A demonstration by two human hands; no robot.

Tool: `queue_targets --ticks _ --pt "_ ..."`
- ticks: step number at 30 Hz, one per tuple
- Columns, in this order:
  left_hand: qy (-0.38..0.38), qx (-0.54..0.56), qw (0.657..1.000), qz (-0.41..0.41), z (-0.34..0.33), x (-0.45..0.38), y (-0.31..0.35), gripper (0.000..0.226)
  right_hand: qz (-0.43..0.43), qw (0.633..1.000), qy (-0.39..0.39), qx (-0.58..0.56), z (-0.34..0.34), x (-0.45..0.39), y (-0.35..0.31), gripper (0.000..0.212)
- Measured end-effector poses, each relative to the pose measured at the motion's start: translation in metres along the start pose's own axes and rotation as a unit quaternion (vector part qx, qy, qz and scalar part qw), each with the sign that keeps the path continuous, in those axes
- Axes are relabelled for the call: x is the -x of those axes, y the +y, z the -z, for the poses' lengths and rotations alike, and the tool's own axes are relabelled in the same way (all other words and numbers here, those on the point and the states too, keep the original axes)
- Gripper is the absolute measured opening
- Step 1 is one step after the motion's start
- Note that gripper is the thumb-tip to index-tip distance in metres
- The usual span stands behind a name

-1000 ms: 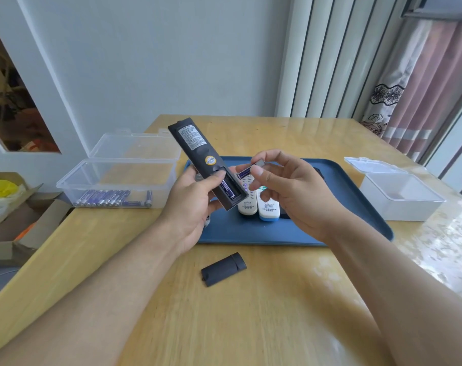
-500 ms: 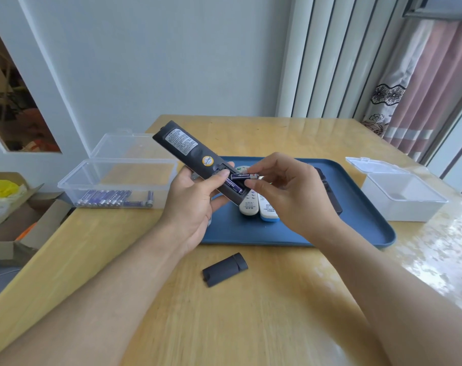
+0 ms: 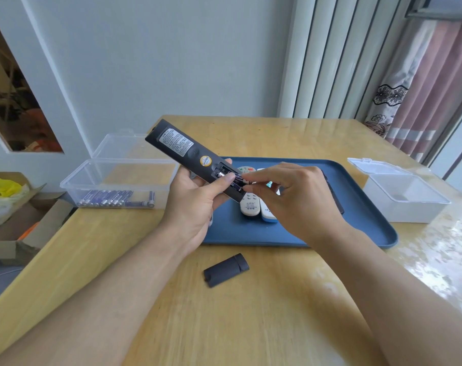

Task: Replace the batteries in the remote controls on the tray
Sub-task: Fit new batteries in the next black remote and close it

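My left hand [image 3: 195, 204] grips a long black remote [image 3: 182, 151] back side up, above the left part of the blue tray [image 3: 356, 233]. Its battery bay is uncovered, with one battery lying inside. My right hand [image 3: 296, 199] pinches a dark purple battery [image 3: 240, 179] and holds it at the open bay, against the left thumb. The remote's black battery cover [image 3: 226, 270] lies on the wooden table in front of the tray. Two white remotes [image 3: 251, 204] lie on the tray under my hands, and a dark remote [image 3: 335, 199] shows behind my right hand.
A clear lidless box [image 3: 92, 180] with several purple batteries stands at the left of the tray. A white plastic box [image 3: 407, 199] with its lid hinged back stands at the right. A cardboard box [image 3: 10, 228] sits beyond the table's left edge.
My right hand has brought the battery down from above the remote into the open bay. The left hand has tilted the remote flatter and further left.
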State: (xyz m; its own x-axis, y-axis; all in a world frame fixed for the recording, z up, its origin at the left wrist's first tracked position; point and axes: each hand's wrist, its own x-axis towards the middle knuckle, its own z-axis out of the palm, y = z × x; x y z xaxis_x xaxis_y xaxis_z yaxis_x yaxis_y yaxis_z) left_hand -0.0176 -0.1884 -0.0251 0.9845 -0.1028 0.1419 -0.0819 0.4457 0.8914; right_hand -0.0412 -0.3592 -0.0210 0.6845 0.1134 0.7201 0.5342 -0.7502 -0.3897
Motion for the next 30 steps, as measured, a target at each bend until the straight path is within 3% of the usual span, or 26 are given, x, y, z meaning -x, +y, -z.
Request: queue_targets --ticks 6,10,15,25,28,30 --pt "-0.026 -0.007 1.0 0.003 0.001 -0.001 -0.002 0.032 -0.021 0.999 -0.019 -0.044 -0.002 0.0 0.004 0.013" --pt "-0.03 -0.012 0.999 0.01 0.003 -0.003 -0.001 0.021 -0.096 0.99 -0.035 -0.098 -0.005 -0.001 0.0 0.016" --pt "-0.049 -0.015 0.999 0.009 0.004 -0.003 0.0 0.022 -0.26 0.938 -0.073 -0.215 0.0 -0.003 -0.006 0.024" --pt "-0.101 -0.04 0.994 0.022 0.008 -0.004 0.004 0.025 -0.365 0.827 -0.144 -0.403 0.005 -0.006 -0.008 0.04" --pt "-0.114 -0.057 0.992 0.014 0.009 -0.003 0.002 0.027 -0.387 0.816 -0.157 -0.4 0.002 -0.005 -0.006 0.042" --pt "-0.114 -0.07 0.991 0.012 0.01 -0.004 0.002 0.025 -0.386 0.828 -0.15 -0.378 0.002 -0.004 -0.008 0.04"
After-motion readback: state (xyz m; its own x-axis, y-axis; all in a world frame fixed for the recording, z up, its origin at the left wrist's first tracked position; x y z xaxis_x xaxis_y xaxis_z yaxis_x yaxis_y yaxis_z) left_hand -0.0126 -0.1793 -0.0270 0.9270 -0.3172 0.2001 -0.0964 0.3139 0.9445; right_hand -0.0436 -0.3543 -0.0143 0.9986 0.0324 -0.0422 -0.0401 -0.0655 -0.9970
